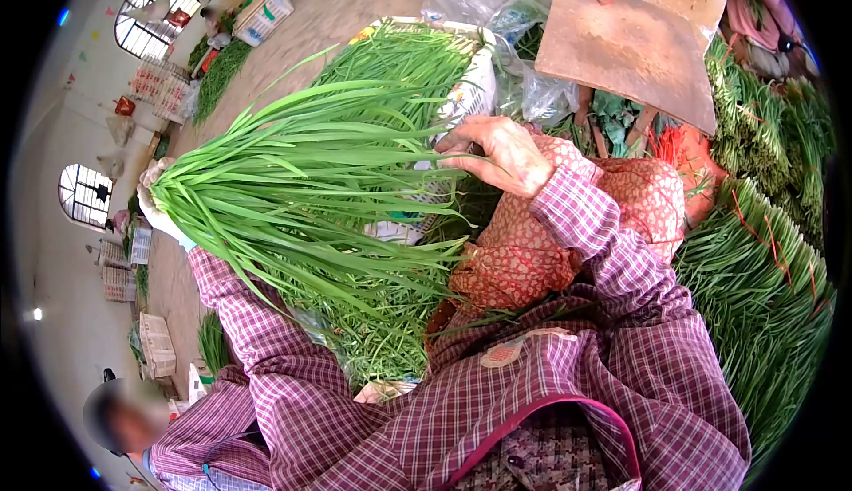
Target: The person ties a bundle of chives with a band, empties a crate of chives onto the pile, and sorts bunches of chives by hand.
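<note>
My left hand (156,196), stretched out to the left, is closed around the base of a large bunch of green chives (302,189). The long flat leaves fan out to the right, towards my body. At the upper leaf tips, my right hand (501,152) has its thumb and fingers pinched together; what lies between them is too small to make out. Below the bunch is a heap of loose chive leaves (382,340). Just behind it stands a white crate (475,92) filled with more chives (390,61).
A brown board (626,52) stands at the upper right, near red ties (670,147). Tied bundles of chives (754,287) lie along my right side. Patterned red cloth (524,251) covers my knees. A person (129,420) sits at the lower left.
</note>
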